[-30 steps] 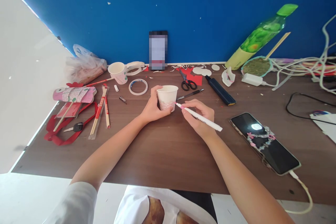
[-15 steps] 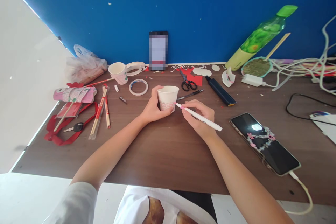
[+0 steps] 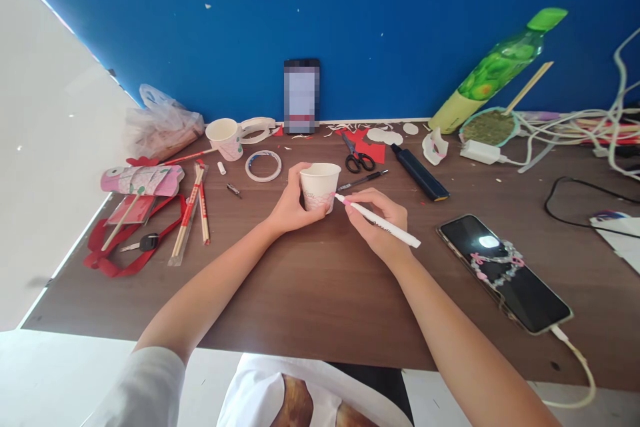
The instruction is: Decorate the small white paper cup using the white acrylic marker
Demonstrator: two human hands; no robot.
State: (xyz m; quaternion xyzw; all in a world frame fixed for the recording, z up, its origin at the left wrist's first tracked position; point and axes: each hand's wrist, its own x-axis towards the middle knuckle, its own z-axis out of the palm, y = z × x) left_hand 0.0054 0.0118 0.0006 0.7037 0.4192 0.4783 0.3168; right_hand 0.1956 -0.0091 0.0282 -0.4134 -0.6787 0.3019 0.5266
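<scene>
The left hand [image 3: 291,205] hides the cup [image 3: 320,181] — partly.

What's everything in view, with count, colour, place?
Paper cup: one, white-pink, centre
Marker: one, white, centre
Pen: one, black, centre
Scissors: one, black, back
Phones: two, black, back, right
Case: one, navy, right
Bottle: one, green, back right
Charger: one, white, right
Cables: several, white, black, right
Scraps: many, white, red, back
Other cup: one, white-pink, left
Rings: two, white, left
Bag: one, translucent, left
Paper fish: one, pink, left
Chopsticks: several, red-wrapped, left
Key: one, black, left
Ribbon: one, red, left
Desk: one, brown, beneath
Left hand: one, gripping cup
Right hand: one, holding marker
</scene>
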